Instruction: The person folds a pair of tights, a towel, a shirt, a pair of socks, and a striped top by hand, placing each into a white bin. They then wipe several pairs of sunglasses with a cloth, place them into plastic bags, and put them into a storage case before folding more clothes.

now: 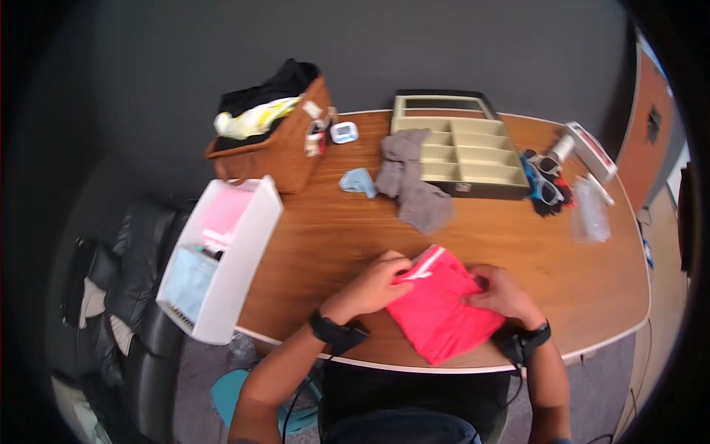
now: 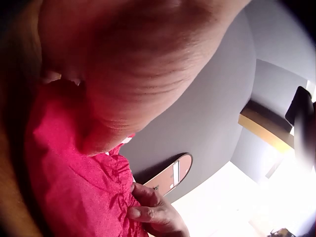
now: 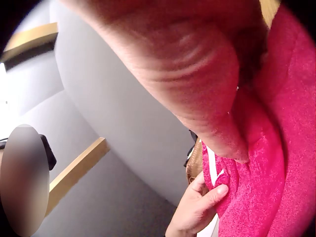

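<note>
A pinkish-red garment point(image 1: 447, 322) with a gathered edge and a white strip lies at the table's front edge, partly folded. My left hand point(image 1: 379, 283) pinches its upper left edge, thumb over the cloth. On the opposite side, my right hand point(image 1: 504, 293) grips the edge, thumb on top and the other fingers largely hidden. The left wrist view shows the garment's puckered edge point(image 2: 121, 170) between the two hands. In the right wrist view the left thumb presses near the white strip point(image 3: 212, 165). Beyond the garment lies a crumpled grey cloth point(image 1: 403, 177).
A sectioned cream case point(image 1: 462, 148) stands at the back, beside sunglasses point(image 1: 547, 189) and a plastic bag point(image 1: 590, 214). A brown basket point(image 1: 296, 159) of clothes and a white box point(image 1: 244, 274) with folded cloths occupy the left. A small light-blue cloth point(image 1: 358, 182) lies mid-table.
</note>
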`<act>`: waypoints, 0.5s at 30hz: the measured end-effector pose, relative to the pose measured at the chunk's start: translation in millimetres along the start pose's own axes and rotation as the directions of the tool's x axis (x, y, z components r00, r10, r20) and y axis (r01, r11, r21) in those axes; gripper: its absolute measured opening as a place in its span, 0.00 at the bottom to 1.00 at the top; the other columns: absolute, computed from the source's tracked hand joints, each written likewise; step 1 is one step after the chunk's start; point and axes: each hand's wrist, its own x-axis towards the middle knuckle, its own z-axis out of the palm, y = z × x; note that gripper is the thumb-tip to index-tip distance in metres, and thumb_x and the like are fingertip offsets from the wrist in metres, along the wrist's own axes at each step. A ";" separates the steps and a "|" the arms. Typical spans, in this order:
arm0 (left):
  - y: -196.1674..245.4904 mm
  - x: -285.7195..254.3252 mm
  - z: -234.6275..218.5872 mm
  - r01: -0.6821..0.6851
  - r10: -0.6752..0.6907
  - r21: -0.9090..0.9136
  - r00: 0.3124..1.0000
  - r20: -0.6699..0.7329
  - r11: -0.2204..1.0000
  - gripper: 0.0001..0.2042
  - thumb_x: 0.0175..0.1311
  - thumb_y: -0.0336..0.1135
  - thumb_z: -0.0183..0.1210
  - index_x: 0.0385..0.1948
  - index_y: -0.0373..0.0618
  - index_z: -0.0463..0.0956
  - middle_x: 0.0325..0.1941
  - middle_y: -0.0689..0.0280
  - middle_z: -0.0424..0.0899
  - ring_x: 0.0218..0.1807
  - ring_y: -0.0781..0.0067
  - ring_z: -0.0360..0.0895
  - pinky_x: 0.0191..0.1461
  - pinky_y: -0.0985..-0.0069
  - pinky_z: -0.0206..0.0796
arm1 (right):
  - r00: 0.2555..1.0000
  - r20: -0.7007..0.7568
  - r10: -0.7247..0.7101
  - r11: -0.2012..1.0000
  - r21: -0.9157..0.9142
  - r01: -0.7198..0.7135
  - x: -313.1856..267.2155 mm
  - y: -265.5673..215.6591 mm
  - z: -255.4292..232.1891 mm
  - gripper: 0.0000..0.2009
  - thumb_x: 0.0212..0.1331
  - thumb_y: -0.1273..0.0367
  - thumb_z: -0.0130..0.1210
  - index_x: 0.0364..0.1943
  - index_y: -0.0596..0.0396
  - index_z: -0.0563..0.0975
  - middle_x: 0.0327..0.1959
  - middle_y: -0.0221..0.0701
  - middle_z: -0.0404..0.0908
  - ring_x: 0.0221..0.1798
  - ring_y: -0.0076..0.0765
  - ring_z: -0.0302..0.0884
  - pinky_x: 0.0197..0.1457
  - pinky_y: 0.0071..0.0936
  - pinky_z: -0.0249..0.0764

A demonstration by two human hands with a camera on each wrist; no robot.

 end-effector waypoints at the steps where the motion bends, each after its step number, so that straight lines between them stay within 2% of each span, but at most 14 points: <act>1: -1.7 -1.6 0.8 -0.005 0.005 -0.002 1.000 -0.007 1.000 0.13 0.60 0.33 0.62 0.42 0.35 0.75 0.43 0.54 0.75 0.47 0.57 0.74 0.51 0.68 0.67 | 0.987 -0.075 -0.143 0.990 -0.029 0.141 1.1 5.2 3.1 0.19 0.44 0.65 0.70 0.39 0.58 0.78 0.39 0.42 0.78 0.42 0.43 0.76 0.47 0.34 0.72; 3: -1.9 -4.0 -0.8 -0.023 0.023 -0.010 0.999 -0.024 1.000 0.15 0.60 0.33 0.62 0.44 0.36 0.74 0.44 0.54 0.75 0.49 0.57 0.75 0.53 0.67 0.67 | 0.876 -0.214 -0.431 0.898 -0.002 0.441 5.3 10.3 13.6 0.17 0.41 0.70 0.69 0.35 0.58 0.75 0.38 0.38 0.74 0.45 0.40 0.72 0.50 0.31 0.69; 4: 0.6 -5.2 -3.4 0.005 -0.006 -0.025 0.998 -0.062 1.000 0.16 0.61 0.34 0.63 0.47 0.36 0.73 0.45 0.54 0.75 0.50 0.57 0.75 0.53 0.67 0.67 | 0.926 -0.118 -0.359 0.933 -0.015 0.360 0.8 1.2 8.7 0.17 0.45 0.75 0.66 0.40 0.58 0.74 0.40 0.36 0.74 0.45 0.35 0.72 0.51 0.28 0.69; 5: 2.9 -6.1 -5.8 0.020 -0.025 -0.052 0.995 -0.093 0.998 0.18 0.61 0.35 0.63 0.49 0.37 0.72 0.46 0.54 0.76 0.51 0.58 0.75 0.54 0.67 0.67 | 0.915 -0.098 -0.391 0.920 -0.008 0.392 4.1 -0.7 12.7 0.17 0.45 0.75 0.66 0.40 0.58 0.74 0.40 0.36 0.74 0.45 0.35 0.72 0.51 0.28 0.69; 6: 0.1 -10.8 -6.8 0.029 -0.034 -0.039 0.993 -0.113 0.999 0.18 0.61 0.35 0.63 0.49 0.37 0.72 0.46 0.54 0.76 0.51 0.58 0.75 0.54 0.67 0.67 | 0.957 -0.078 -0.280 0.929 0.229 0.291 3.1 0.4 16.4 0.17 0.47 0.76 0.64 0.43 0.57 0.72 0.40 0.33 0.74 0.44 0.32 0.72 0.51 0.26 0.69; 7: -3.2 -14.1 -4.5 0.069 -0.065 0.007 0.973 -0.220 0.998 0.21 0.62 0.37 0.63 0.53 0.38 0.69 0.47 0.53 0.76 0.51 0.61 0.76 0.52 0.67 0.68 | 0.986 -0.033 -0.161 0.881 0.445 0.158 0.5 5.9 17.7 0.18 0.50 0.78 0.62 0.45 0.57 0.71 0.40 0.31 0.74 0.44 0.29 0.71 0.51 0.24 0.69; 8: -7.3 -15.4 -0.7 0.108 -0.089 0.045 0.943 -0.321 0.993 0.24 0.62 0.40 0.64 0.56 0.39 0.67 0.49 0.52 0.76 0.50 0.63 0.77 0.50 0.68 0.70 | 0.973 -0.049 -0.226 0.876 0.428 0.225 5.7 20.7 21.5 0.23 0.54 0.81 0.58 0.55 0.55 0.67 0.44 0.30 0.76 0.47 0.26 0.72 0.53 0.23 0.69; 9: -6.8 -19.6 -1.3 0.105 -0.087 0.037 0.943 -0.320 0.994 0.24 0.62 0.40 0.64 0.56 0.39 0.67 0.49 0.52 0.76 0.50 0.63 0.77 0.50 0.68 0.70 | 0.974 -0.049 -0.221 0.879 0.423 0.220 7.0 16.1 22.8 0.23 0.54 0.81 0.58 0.55 0.55 0.67 0.44 0.30 0.76 0.47 0.26 0.72 0.53 0.23 0.69; 10: -7.2 -26.6 -2.7 0.215 -0.202 0.000 0.921 -0.333 0.977 0.28 0.63 0.42 0.64 0.60 0.39 0.63 0.49 0.53 0.77 0.47 0.64 0.78 0.48 0.69 0.71 | 0.983 -0.056 -0.177 0.853 0.489 0.182 5.3 5.6 22.9 0.26 0.54 0.82 0.57 0.59 0.55 0.66 0.47 0.31 0.77 0.50 0.27 0.73 0.55 0.23 0.69; 11: -5.9 -30.9 -1.4 0.313 -0.310 -0.045 0.892 -0.328 0.949 0.32 0.63 0.44 0.64 0.63 0.39 0.59 0.48 0.53 0.78 0.45 0.65 0.80 0.45 0.70 0.72 | 0.990 -0.071 -0.119 0.823 0.550 0.138 0.4 -2.6 20.5 0.29 0.55 0.82 0.55 0.63 0.54 0.64 0.50 0.33 0.77 0.52 0.28 0.73 0.57 0.24 0.69; 12: -1.0 -36.7 -4.1 0.357 -0.368 -0.090 0.898 -0.243 0.930 0.33 0.64 0.45 0.63 0.65 0.39 0.57 0.46 0.54 0.79 0.42 0.67 0.80 0.44 0.71 0.73 | 0.986 -0.042 -0.160 0.773 0.617 0.151 0.0 -8.0 18.2 0.34 0.57 0.84 0.53 0.70 0.52 0.58 0.59 0.36 0.74 0.59 0.28 0.71 0.62 0.25 0.67; 13: 5.0 -42.0 -10.5 0.402 -0.417 -0.121 0.896 -0.152 0.908 0.35 0.65 0.45 0.62 0.66 0.39 0.54 0.44 0.55 0.80 0.39 0.68 0.80 0.42 0.72 0.74 | 0.990 -0.067 -0.123 0.783 0.607 0.139 1.6 -8.1 17.9 0.34 0.57 0.84 0.53 0.70 0.52 0.58 0.59 0.36 0.74 0.59 0.28 0.71 0.62 0.25 0.67; 14: 10.5 -46.5 -9.2 0.425 -0.454 -0.255 0.888 -0.068 0.868 0.33 0.68 0.45 0.59 0.68 0.41 0.52 0.40 0.58 0.80 0.38 0.71 0.80 0.43 0.76 0.74 | 0.982 -0.103 -0.159 0.748 0.636 0.188 5.0 -6.3 19.5 0.34 0.58 0.84 0.52 0.70 0.52 0.58 0.61 0.35 0.72 0.60 0.28 0.70 0.63 0.25 0.66; 15: 15.8 -45.5 -5.9 0.416 -0.443 -0.262 0.895 -0.051 0.871 0.33 0.68 0.45 0.59 0.68 0.41 0.52 0.40 0.58 0.80 0.38 0.71 0.80 0.43 0.76 0.74 | 0.969 -0.134 -0.206 0.708 0.664 0.242 7.4 -4.5 20.3 0.34 0.59 0.85 0.52 0.71 0.51 0.57 0.62 0.34 0.71 0.61 0.28 0.69 0.64 0.25 0.65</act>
